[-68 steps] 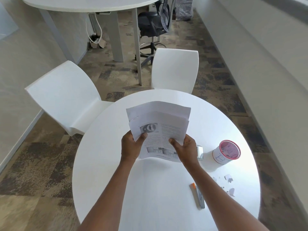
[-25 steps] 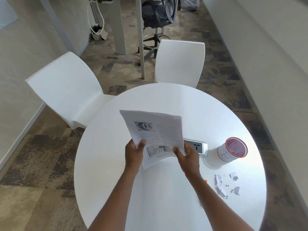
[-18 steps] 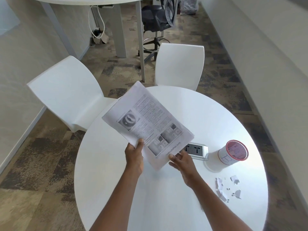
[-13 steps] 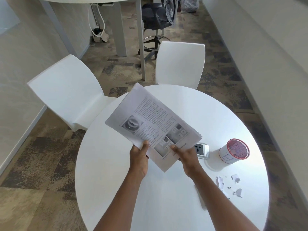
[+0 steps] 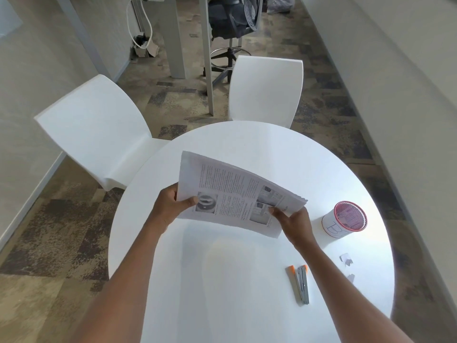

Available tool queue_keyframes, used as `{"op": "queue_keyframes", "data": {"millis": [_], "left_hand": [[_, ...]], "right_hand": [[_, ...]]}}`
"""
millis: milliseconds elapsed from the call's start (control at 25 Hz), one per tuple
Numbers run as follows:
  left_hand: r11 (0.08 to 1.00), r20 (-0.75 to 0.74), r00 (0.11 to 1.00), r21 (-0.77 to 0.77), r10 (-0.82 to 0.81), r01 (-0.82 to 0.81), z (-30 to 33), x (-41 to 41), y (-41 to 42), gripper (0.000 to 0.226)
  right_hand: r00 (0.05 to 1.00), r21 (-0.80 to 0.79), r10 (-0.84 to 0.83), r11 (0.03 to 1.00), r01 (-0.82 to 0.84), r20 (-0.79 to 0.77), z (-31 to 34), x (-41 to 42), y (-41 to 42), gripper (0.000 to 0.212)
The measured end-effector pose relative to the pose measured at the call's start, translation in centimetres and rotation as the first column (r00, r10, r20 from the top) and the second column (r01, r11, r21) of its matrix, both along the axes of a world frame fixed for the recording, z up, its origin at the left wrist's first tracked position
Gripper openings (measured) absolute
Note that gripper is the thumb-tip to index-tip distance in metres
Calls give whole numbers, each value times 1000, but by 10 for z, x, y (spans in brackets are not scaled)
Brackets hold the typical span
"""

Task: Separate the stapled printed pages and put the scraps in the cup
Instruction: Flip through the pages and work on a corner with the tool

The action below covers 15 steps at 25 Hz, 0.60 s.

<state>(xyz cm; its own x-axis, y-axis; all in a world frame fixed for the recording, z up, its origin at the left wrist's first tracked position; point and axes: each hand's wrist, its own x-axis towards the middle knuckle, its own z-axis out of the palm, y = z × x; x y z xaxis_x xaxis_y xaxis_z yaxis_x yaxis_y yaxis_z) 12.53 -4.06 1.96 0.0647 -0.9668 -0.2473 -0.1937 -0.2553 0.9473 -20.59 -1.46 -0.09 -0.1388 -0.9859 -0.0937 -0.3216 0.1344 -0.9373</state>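
Observation:
Both hands hold a stack of printed pages [image 5: 237,191] sideways above the round white table [image 5: 247,280]. My left hand [image 5: 170,206] pinches the left short edge, thumb on top near a grey picture. My right hand [image 5: 294,224] grips the lower right corner. A white cup [image 5: 343,222] with a red rim and blue lettering stands on the table, right of my right hand. Small paper scraps [image 5: 346,259] lie on the table nearer than the cup.
A stapler [image 5: 302,284] with orange tips lies on the table beside my right forearm. Two white chairs [image 5: 99,134] [image 5: 265,91] stand at the table's far side. A wall runs along the right.
The pages have turned clockwise from a diagonal tilt to lying sideways. My left hand shifted to the short left edge, my right to the lower right corner. The stapler has come into view.

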Motion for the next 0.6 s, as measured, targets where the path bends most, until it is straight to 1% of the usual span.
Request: {"op": "queue_keyframes", "data": {"millis": [80,200,280,400,520,600], "left_hand": [[998,69,996,-27,53,-51,-2,-13,7,23],[991,167,978,-70,124,-114,-7,-28,19,22],[986,208,965,-89,157,-141,-12,-32,27,21],[983,167,972,-104,168,-152,-17,-33,35,29],[982,174,966,-51,190,-184,-25,-37,44,21],[974,160,961,-38,226,-223,-33,-42,52,23]], "right_hand": [[996,-8,-70,998,70,-62,0,5,6,16],[977,-20,-187,982,186,-103,-1,9,15,17],[976,-45,-189,982,186,-103,0,10,22,11],[983,-24,-158,987,157,-96,1,12,32,9],[987,-14,-122,992,122,-103,0,18,39,11],[984,-17,-130,991,129,-123,-2,24,45,12]]}}
